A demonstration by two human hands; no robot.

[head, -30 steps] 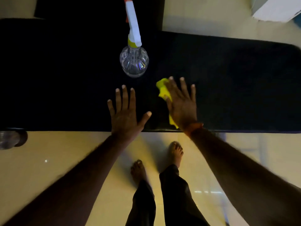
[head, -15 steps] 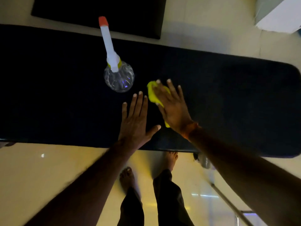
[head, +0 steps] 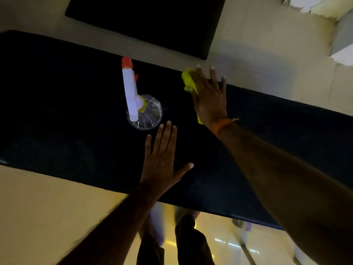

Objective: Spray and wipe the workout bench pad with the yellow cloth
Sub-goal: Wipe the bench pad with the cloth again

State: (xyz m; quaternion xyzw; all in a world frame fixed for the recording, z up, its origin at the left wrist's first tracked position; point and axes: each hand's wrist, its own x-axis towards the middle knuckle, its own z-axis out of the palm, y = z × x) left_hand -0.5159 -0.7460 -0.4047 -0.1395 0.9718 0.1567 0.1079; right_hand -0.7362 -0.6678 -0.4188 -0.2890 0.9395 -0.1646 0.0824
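The black bench pad [head: 76,134] runs across the view, tilted down to the right. My right hand [head: 209,96] lies flat with straight fingers on the yellow cloth [head: 188,80], pressing it onto the pad at its far edge; most of the cloth is hidden under the palm. My left hand [head: 162,159] rests flat on the pad near its front edge, fingers spread. A clear spray bottle [head: 142,109] with a white head and red nozzle stands on the pad just beyond my left fingertips.
A second black pad or mat [head: 145,22] lies on the pale floor beyond the bench. A white object [head: 324,4] sits at the top right. My legs [head: 189,243] and a thin metal bar [head: 246,251] show below the bench's front edge.
My right hand has slid the yellow cloth away from me, from the pad's middle to its far edge. The left hand stays flat on the pad. The camera has shifted and tilted.
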